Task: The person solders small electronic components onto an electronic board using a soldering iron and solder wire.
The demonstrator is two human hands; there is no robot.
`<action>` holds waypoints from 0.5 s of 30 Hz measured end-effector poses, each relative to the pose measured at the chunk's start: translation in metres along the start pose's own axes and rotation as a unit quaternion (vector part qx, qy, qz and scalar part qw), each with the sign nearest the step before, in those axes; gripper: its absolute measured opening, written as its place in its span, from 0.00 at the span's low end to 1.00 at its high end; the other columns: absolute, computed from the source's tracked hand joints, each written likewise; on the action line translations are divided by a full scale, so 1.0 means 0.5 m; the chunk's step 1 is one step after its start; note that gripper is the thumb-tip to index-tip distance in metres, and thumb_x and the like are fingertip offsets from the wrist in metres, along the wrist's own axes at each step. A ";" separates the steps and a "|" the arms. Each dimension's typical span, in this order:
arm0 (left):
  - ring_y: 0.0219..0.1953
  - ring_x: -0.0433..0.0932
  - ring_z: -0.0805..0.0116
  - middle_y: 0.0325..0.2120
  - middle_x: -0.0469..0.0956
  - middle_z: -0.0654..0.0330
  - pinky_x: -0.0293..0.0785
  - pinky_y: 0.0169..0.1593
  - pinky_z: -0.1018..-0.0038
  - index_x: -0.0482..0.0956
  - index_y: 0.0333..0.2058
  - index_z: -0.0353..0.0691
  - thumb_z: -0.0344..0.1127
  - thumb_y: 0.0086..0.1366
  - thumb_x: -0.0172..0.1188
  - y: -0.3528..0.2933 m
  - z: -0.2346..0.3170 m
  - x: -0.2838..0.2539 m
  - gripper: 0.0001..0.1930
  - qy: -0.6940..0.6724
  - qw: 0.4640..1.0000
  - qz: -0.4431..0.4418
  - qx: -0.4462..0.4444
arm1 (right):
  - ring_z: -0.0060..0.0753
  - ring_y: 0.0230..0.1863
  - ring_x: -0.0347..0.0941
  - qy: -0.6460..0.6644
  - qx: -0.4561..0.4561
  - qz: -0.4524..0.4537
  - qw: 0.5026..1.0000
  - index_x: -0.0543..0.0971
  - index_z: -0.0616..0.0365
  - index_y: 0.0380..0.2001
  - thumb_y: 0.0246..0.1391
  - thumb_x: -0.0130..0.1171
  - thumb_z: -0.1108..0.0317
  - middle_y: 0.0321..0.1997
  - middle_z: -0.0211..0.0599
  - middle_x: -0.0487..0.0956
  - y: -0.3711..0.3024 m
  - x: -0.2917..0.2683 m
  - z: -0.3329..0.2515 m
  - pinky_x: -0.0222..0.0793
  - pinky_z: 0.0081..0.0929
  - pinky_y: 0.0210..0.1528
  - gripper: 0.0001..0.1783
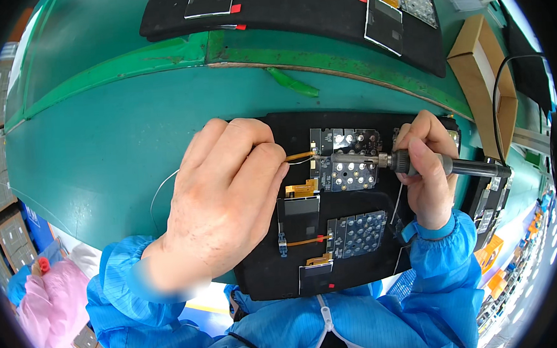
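My left hand (pixel 225 183) is closed with thumb and forefinger pinched on a thin silvery wire (pixel 299 163), and a narrow orange ribbon strip (pixel 299 155) comes out at the same fingertips. My right hand (pixel 429 172) grips a soldering iron with a dark handle and metal barrel (pixel 385 160) like a pen, fingers and thumb wrapped round its front part. The iron points left across a black circuit board with round silvery contacts (pixel 357 176), its tip by the board's left edge, where the strip and wire end; I cannot tell whether tip and wire touch. That board lies on a black mat (pixel 292 126), toward the far edge of this surface and right of its middle. Nearer me, toward the mat's near edge, sits a second dark board with round contacts (pixel 357 235), an orange ribbon cable (pixel 304 242) running from its left side toward the mat's left edge. A dark rectangular display (pixel 303 217) lies left of the boards, another dark display (pixel 315 279) at the mat's near edge. Beyond the far right corner, on the green table (pixel 100 145), stands an open brown cardboard box (pixel 484 68)
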State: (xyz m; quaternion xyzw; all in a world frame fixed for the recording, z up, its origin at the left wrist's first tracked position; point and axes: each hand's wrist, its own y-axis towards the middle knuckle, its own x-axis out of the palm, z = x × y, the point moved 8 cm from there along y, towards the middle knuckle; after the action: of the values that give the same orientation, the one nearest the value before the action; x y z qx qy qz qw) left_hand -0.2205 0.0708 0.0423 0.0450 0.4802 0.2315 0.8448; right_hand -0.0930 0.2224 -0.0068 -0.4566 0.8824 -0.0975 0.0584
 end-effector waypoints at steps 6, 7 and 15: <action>0.27 0.69 0.60 0.28 0.72 0.56 0.66 0.29 0.71 0.73 0.25 0.34 0.18 0.41 0.63 -0.001 -0.001 0.000 0.11 -0.001 1.000 0.002 0.003 | 0.10 0.20 0.54 0.006 0.008 0.009 1.000 0.64 0.55 0.21 0.51 0.53 0.62 0.22 0.25 0.64 0.000 0.000 0.005 0.48 0.12 0.20 0.12; 0.27 0.69 0.60 0.28 0.72 0.56 0.66 0.29 0.71 0.73 0.25 0.34 0.18 0.41 0.63 -0.001 -0.001 0.000 0.11 -0.001 1.000 0.003 0.001 | 0.10 0.20 0.54 0.006 0.008 0.007 1.000 0.64 0.55 0.21 0.51 0.53 0.62 0.22 0.25 0.64 -0.001 0.002 0.003 0.48 0.12 0.20 0.12; 0.27 0.69 0.60 0.29 0.71 0.56 0.65 0.28 0.71 0.73 0.25 0.34 0.18 0.40 0.63 -0.002 0.005 0.006 0.11 -0.012 1.000 -0.006 0.006 | 0.11 0.19 0.54 0.022 -0.022 0.002 1.000 0.65 0.55 0.22 0.50 0.53 0.61 0.22 0.26 0.64 0.000 -0.003 -0.001 0.48 0.12 0.19 0.12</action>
State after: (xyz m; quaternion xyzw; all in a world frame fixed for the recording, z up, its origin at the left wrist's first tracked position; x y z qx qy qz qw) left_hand -0.2170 0.0717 0.0409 0.0504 0.4714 0.2230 0.8518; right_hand -0.0924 0.2237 -0.0065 -0.4537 0.8863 -0.0879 0.0290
